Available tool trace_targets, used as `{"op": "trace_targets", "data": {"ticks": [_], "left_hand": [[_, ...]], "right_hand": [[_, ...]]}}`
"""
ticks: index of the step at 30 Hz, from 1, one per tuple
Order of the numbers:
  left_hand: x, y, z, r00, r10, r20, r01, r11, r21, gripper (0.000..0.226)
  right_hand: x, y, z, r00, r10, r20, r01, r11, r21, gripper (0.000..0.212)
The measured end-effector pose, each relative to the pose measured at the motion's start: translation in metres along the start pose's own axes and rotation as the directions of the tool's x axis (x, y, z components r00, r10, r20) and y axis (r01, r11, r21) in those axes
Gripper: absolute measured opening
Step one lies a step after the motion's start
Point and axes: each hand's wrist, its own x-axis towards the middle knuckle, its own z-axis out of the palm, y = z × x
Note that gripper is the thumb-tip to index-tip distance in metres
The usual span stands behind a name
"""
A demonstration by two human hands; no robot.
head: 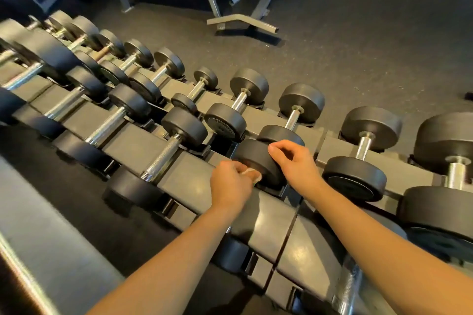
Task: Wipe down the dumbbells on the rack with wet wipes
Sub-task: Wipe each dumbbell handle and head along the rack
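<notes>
A grey tiered rack (194,181) holds rows of black round-headed dumbbells with chrome handles. In the middle row a black dumbbell head (256,158) sits between my hands. My left hand (231,184) is closed on a crumpled white wet wipe (252,174) and presses it against the near face of that head. My right hand (294,161) rests on the head's right side, thumb on its top edge. The handle of this dumbbell is hidden behind my hands and the rack.
More dumbbells (358,151) fill the lower row to the right and the rows (110,100) to the left. Beyond the rack lie dark rubber floor (358,46) and a grey bench frame (243,20).
</notes>
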Motion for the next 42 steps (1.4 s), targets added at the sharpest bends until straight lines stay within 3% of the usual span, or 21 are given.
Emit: {"op": "trace_targets", "data": {"ticks": [2,5,8,9,11,12,14,16,18,21,23,25,27,29,31,33,37,42], "left_hand": [[0.007,0.002,-0.003,0.973,-0.225,0.046,0.229,0.951,-0.209,0.004],[0.013,0.011,-0.009,0.870,-0.470,0.150,0.492,0.800,-0.343,0.007],[0.017,0.016,-0.009,0.737,-0.487,0.469,0.664,0.655,-0.362,0.029],[0.017,0.015,-0.008,0.716,-0.475,0.512,0.679,0.644,-0.352,0.036],[0.016,0.015,-0.006,0.734,-0.496,0.463,0.672,0.626,-0.395,0.034],[0.012,0.013,-0.005,0.776,-0.511,0.368,0.630,0.644,-0.434,0.028],[0.001,0.006,0.001,0.907,-0.415,0.067,0.411,0.844,-0.345,0.018],[-0.012,-0.001,0.009,0.987,-0.114,-0.116,0.101,0.989,-0.108,0.020],[-0.021,-0.004,0.014,0.982,0.129,-0.138,-0.114,0.987,0.112,0.017],[-0.021,-0.007,0.019,0.899,0.435,-0.043,-0.363,0.798,0.480,0.009],[-0.021,-0.008,0.018,0.840,0.537,0.078,-0.463,0.634,0.619,0.005],[-0.024,-0.009,0.018,0.773,0.607,0.185,-0.547,0.489,0.680,0.012],[-0.029,-0.006,0.021,0.699,0.670,0.250,-0.614,0.385,0.689,0.014],[-0.029,-0.002,0.022,0.673,0.691,0.264,-0.626,0.342,0.701,0.013],[-0.026,0.000,0.021,0.677,0.696,0.240,-0.615,0.356,0.704,0.019],[-0.024,0.001,0.018,0.708,0.686,0.167,-0.575,0.424,0.700,0.020],[-0.021,-0.001,0.009,0.827,0.558,-0.067,-0.405,0.674,0.619,0.011],[-0.023,0.004,-0.025,0.942,0.304,0.141,-0.335,0.874,0.351,0.020]], "right_hand": [[0.000,0.001,0.001,1.000,0.003,0.000,-0.003,1.000,0.014,0.017],[0.000,0.003,0.004,1.000,-0.009,-0.026,0.009,1.000,0.010,0.015],[-0.001,0.005,0.006,0.998,-0.028,-0.048,0.028,1.000,-0.013,0.015],[-0.001,0.005,0.006,0.998,-0.035,-0.046,0.034,0.999,-0.015,0.014],[-0.001,0.004,0.005,0.999,-0.031,-0.028,0.030,0.999,-0.011,0.012],[-0.001,0.003,0.005,1.000,-0.021,-0.016,0.021,1.000,-0.004,0.012],[-0.001,0.003,0.004,1.000,-0.016,-0.012,0.016,1.000,-0.003,0.013],[-0.002,0.004,0.006,0.999,-0.029,-0.020,0.029,0.999,-0.024,0.014],[-0.004,0.005,0.007,0.999,-0.034,-0.034,0.033,0.999,-0.032,0.015],[-0.004,0.004,0.007,0.999,-0.030,-0.039,0.029,0.999,-0.026,0.016],[-0.003,0.003,0.004,0.999,-0.040,-0.023,0.039,0.998,-0.043,0.016],[-0.002,0.000,0.003,1.000,-0.027,-0.011,0.026,0.995,-0.091,0.016],[-0.009,-0.006,0.003,0.993,-0.074,-0.095,0.048,0.966,-0.252,0.012],[-0.027,-0.016,0.004,0.961,-0.183,-0.207,0.085,0.909,-0.407,0.004],[-0.049,-0.021,0.005,0.956,-0.191,-0.222,0.081,0.900,-0.428,0.005],[-0.068,-0.017,0.008,0.982,-0.089,-0.164,0.011,0.904,-0.428,0.012],[-0.088,-0.006,0.030,0.997,-0.052,-0.053,0.024,0.902,-0.432,0.021],[-0.080,-0.003,0.058,0.996,-0.064,-0.058,0.038,0.927,-0.373,0.014]]}}
